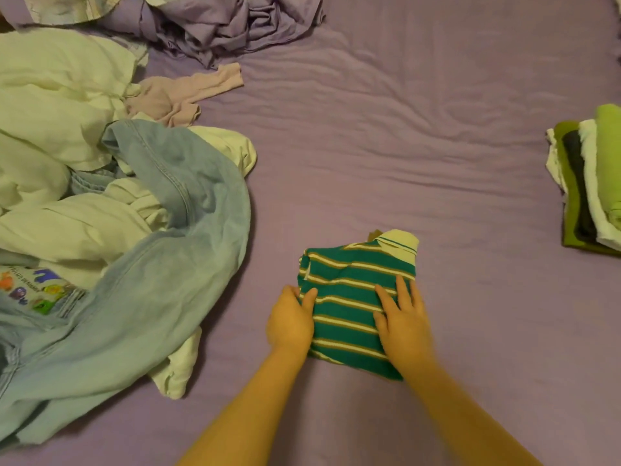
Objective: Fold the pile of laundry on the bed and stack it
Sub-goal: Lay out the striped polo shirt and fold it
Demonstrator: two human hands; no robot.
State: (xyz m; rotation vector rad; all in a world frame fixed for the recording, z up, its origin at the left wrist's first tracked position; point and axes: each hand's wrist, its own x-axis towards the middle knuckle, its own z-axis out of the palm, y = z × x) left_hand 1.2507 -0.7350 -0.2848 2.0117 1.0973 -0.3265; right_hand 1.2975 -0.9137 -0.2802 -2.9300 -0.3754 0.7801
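Observation:
A green striped polo shirt (353,287) with a pale collar lies folded into a small rectangle on the purple bed sheet (403,146), near the front middle. My left hand (290,322) is at its left edge, thumb on top and fingers tucked round the edge. My right hand (403,321) lies flat on the shirt's right side, fingers straight. The unfolded laundry pile (84,196) fills the left side: pale garments, a light-blue denim piece, a printed item. A stack of folded clothes (588,183), green, white and dark, sits at the right edge.
Crumpled purple fabric (228,25) lies at the back, with a mauve garment (188,92) in front of it. Bare sheet stretches between the striped shirt and the folded stack on the right.

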